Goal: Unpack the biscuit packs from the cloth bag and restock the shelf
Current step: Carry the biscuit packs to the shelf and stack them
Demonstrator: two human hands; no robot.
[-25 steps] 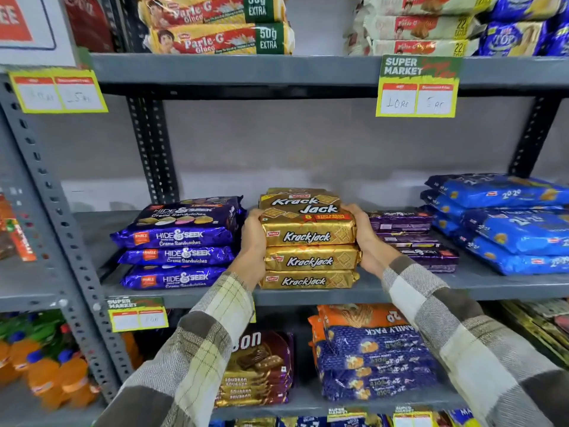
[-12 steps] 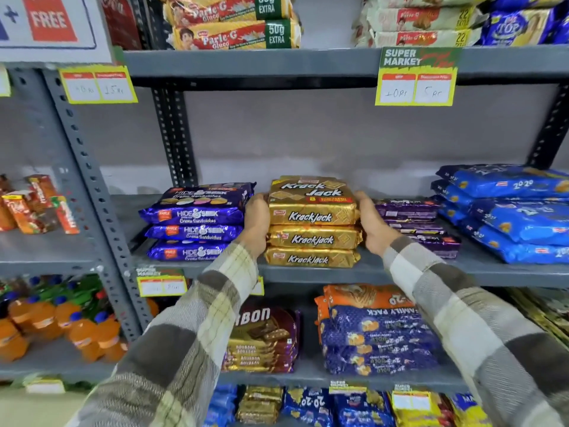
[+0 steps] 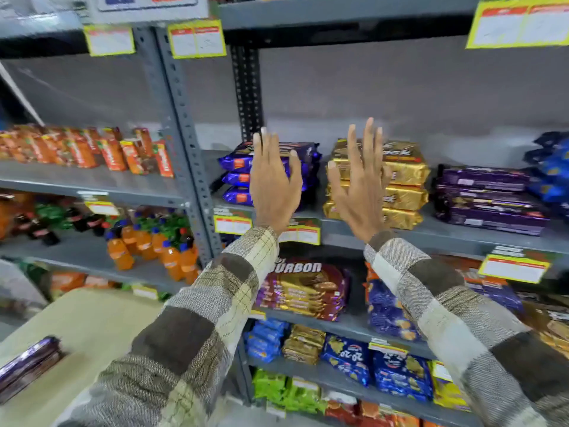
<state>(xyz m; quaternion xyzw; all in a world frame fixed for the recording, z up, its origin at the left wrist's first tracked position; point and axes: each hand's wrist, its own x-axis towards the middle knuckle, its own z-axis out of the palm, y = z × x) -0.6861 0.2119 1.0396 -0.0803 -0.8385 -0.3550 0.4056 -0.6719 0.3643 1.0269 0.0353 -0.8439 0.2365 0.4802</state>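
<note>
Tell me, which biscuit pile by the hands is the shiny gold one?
The middle stack, behind the right hand. The bright purple stack lies left of it, the dark purple stack right of it.

Before us a grey metal shelf, on its middle board we see a stack of gold biscuit packs, purple-blue packs stacked to their left, dark purple packs to their right, blue packs at the far edge

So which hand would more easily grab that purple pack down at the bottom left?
Probably the left hand. Both it and the right hand are open and empty, but the purple pack lies on the beige surface on the left arm's side; the right would have to cross over.
</note>
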